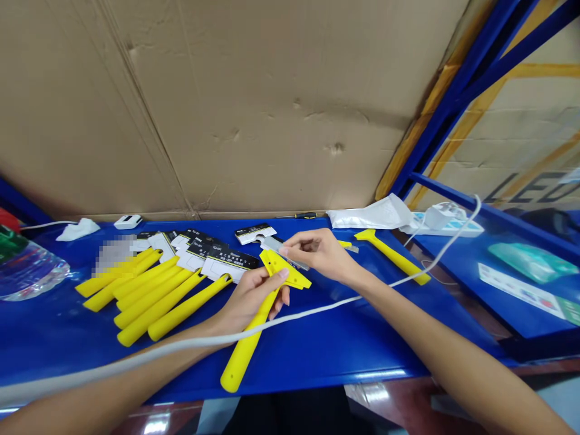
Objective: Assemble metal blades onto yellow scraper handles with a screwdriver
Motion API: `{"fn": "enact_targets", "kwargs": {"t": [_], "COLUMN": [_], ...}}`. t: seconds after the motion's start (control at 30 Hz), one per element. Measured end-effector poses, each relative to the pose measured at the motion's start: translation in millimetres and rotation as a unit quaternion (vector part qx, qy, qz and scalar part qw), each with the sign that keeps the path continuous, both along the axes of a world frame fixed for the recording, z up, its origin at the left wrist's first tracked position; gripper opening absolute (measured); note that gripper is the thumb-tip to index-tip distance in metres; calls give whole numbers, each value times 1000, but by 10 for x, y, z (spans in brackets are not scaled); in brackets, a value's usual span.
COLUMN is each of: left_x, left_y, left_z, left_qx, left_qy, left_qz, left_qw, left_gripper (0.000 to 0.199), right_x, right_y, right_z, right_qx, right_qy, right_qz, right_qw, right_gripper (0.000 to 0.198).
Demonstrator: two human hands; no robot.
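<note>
My left hand [254, 293] is closed around the neck of a yellow scraper [247, 356], thumb on its wide triangular head. The scraper's handle slants down toward the table's front edge. Just above the head, my right hand [324, 254] pinches a thin, greyish flat blade [270, 243]; its far part is hidden by the fingers. Whether the blade touches the head I cannot tell. Left of my hands lie several yellow scrapers [176, 302] in a row, with black and white cards [229, 260] at their heads. Another yellow scraper [399, 257] rests to the right.
A small black and white box [255, 232] and a screwdriver [306, 215] lie behind my hands on the blue table [335, 350]. A white packet [369, 212] and a power strip [453, 226] are at the back right. A white cable [312, 311] crosses before my forearms.
</note>
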State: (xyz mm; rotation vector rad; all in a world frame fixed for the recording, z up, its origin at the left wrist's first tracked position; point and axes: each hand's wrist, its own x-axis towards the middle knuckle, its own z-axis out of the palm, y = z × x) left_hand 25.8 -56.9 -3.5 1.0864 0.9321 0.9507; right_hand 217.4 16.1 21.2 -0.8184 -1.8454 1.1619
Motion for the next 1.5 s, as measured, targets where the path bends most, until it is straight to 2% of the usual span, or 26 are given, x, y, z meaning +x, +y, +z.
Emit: {"fn": "enact_targets", "kwargs": {"t": [0.37, 0.57, 0.83, 1.1, 1.33, 1.5], "left_x": [-15, 4, 16, 15, 28, 28], "left_y": [13, 35, -6, 9, 4, -7], "left_z": [-24, -52, 15, 19, 13, 16], "left_qx": [5, -3, -22, -20, -39, -36], "left_qy": [-7, -17, -29, -29, -34, -40], "left_qz": [-11, -2, 24, 11, 19, 28], "left_qw": [1000, 1000, 999, 999, 998, 998], "left_gripper": [50, 53, 54, 54, 51, 52], "right_x": [-6, -30, -8, -44, -15, -7], "right_y": [2, -25, -3, -25, 3, 17], "right_z": [-30, -19, -6, -30, -30, -46], "right_qx": [-6, -16, 19, -63, -6, -3], "right_qy": [4, 12, -26, 20, -11, 11], "right_qz": [0, 8, 24, 16, 19, 0], "right_qw": [1000, 1000, 999, 998, 1000, 1000], "right_gripper": [29, 35, 33, 35, 24, 20]}}
